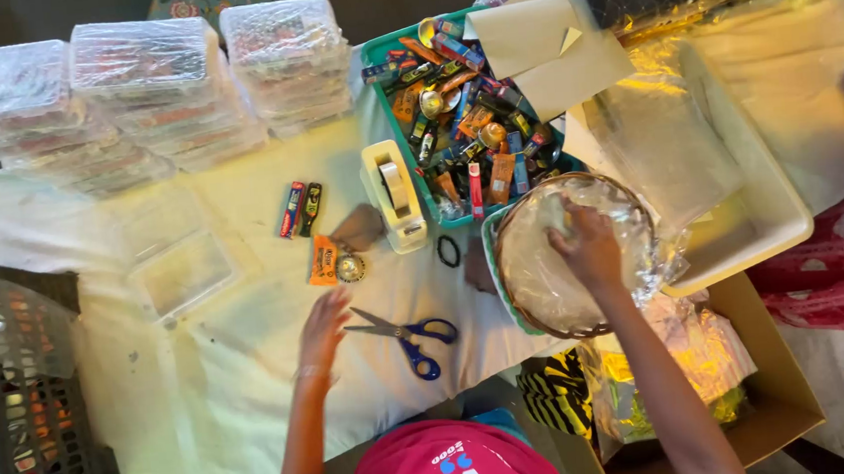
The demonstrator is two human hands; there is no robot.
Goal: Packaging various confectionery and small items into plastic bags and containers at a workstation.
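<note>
Lying beside left hand (323,327): scissors (409,335)

Warm overhead light glaring off crinkled clear cellophane sheet (670,137); white-clothed table (232,372) showing soft shadows; frame edges bending, corners darkening, blurring.

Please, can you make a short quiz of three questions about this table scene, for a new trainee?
1. True or false: the left hand holds the scissors.
2. What does the right hand rest on?
A. the tape dispenser
B. the round basket covered with clear wrap
C. the stacked clear boxes
3. Fill in: the scissors have ___ handles.

Key:
1. False; it lies flat on the white cloth beside them.
2. B
3. blue
</note>
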